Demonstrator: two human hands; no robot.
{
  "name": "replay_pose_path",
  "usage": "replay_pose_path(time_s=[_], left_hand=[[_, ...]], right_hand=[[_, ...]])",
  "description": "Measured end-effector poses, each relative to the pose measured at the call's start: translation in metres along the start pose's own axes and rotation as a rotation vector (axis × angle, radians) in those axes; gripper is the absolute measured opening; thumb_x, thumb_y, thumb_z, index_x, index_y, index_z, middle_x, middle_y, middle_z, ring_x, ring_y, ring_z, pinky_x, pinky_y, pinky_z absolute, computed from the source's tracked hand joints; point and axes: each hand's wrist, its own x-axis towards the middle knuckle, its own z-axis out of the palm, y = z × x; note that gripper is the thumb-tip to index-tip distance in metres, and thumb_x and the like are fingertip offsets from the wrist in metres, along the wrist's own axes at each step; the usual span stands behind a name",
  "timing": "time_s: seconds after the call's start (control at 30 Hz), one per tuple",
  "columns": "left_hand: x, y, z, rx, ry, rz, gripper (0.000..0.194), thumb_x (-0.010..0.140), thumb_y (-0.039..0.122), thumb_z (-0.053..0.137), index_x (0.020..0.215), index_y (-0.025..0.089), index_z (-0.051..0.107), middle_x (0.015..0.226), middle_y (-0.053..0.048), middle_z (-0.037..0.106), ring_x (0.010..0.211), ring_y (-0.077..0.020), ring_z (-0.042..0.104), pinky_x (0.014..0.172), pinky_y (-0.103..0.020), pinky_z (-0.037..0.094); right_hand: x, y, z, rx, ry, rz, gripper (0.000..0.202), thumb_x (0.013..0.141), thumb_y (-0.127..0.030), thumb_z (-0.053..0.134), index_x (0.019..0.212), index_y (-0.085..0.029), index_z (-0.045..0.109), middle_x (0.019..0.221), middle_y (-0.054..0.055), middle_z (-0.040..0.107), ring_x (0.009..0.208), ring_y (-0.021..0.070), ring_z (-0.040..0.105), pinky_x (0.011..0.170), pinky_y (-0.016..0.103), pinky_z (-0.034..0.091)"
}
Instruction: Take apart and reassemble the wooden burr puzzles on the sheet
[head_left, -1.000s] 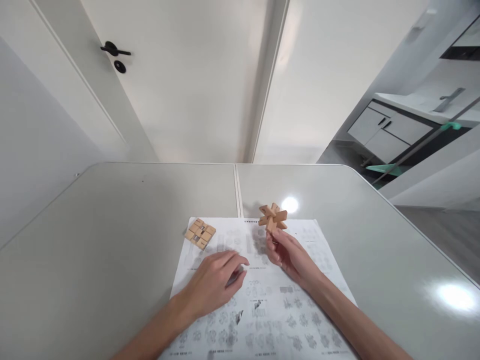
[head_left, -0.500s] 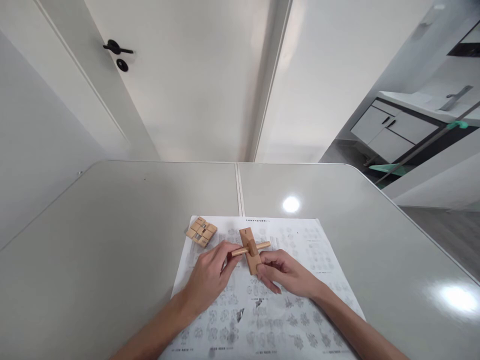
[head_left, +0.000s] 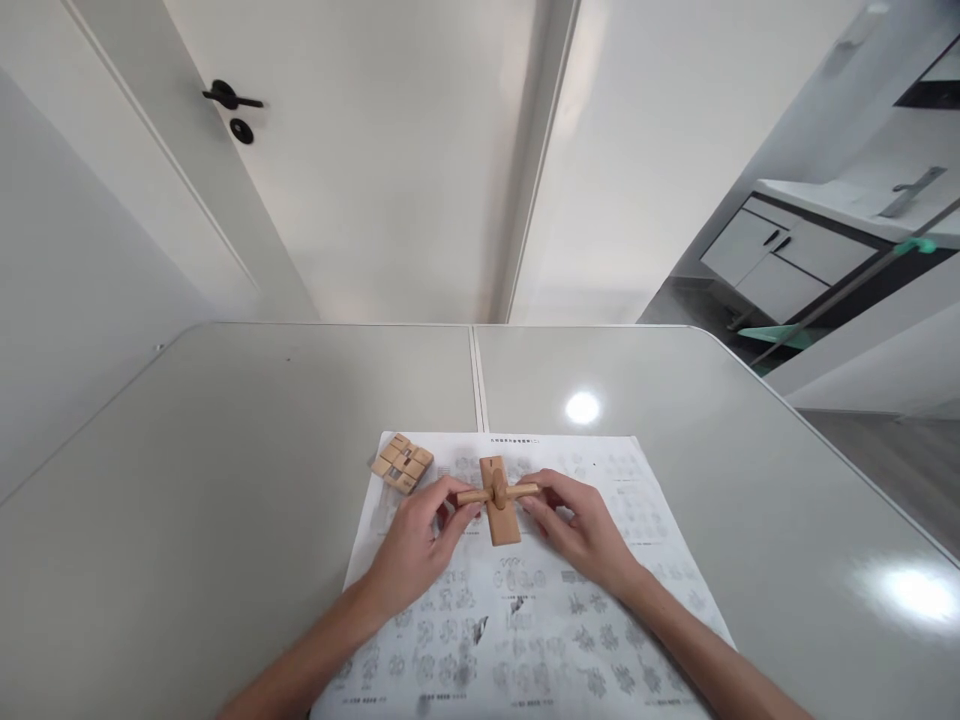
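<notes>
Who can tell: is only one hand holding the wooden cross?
No, the left hand and right hand pinch opposite ends of the cross.

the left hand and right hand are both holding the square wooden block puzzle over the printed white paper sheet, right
Not quite: the head view shows the left hand and right hand holding the cross-shaped light-brown wooden puzzle. The rest stands: both hands hold it over the printed white paper sheet.

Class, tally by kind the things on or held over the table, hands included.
Tan wooden crossed-piece puzzle: 1
Tan wooden block-grid puzzle: 1
White printed paper sheet: 1
Left hand and right hand, bare: 2
Total: 5
</notes>
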Motion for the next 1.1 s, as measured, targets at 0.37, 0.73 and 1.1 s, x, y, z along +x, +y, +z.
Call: replay_pose_path(time_s=[0.37, 0.73, 1.1], left_hand=[[-0.0067, -0.0008, -0.0020, -0.052, -0.102, -0.035, 0.107, 0.073, 0.047, 0.092, 0.158, 0.034, 0.027, 0.155, -0.014, 0.049, 0.130, -0.0324, 0.058, 0.109, -0.054, 0.050], [-0.0037, -0.0003, -0.0022, -0.039, -0.027, -0.038, 0.101, 0.069, 0.036, 0.093, 0.151, 0.031, 0.036, 0.144, -0.011, 0.060, 0.125, -0.0307, 0.063, 0.108, -0.052, 0.052], [-0.0030, 0.0072, -0.0046, 0.020, -0.070, -0.023, 0.092, 0.070, 0.032, 0.091, 0.148, 0.031, 0.043, 0.143, -0.011, 0.060, 0.119, -0.0304, 0.065, 0.101, -0.050, 0.057]], right_hand=[[-0.0037, -0.0002, 0.0034, 0.066, -0.048, 0.020, 0.022, 0.103, -0.042, 0.061, 0.100, -0.022, 0.068, 0.065, -0.002, 0.055, 0.056, 0.0144, 0.048, 0.051, 0.027, 0.035], [-0.0033, -0.0055, 0.0016, 0.012, -0.149, 0.018, 0.027, 0.109, -0.040, 0.047, 0.116, -0.024, 0.068, 0.066, -0.001, 0.064, 0.056, 0.0148, 0.053, 0.053, 0.026, 0.040], [-0.0044, -0.0029, 0.0011, 0.045, -0.141, -0.016, 0.028, 0.109, -0.040, 0.049, 0.117, -0.024, 0.070, 0.064, -0.001, 0.062, 0.054, 0.0148, 0.054, 0.050, 0.025, 0.039]])
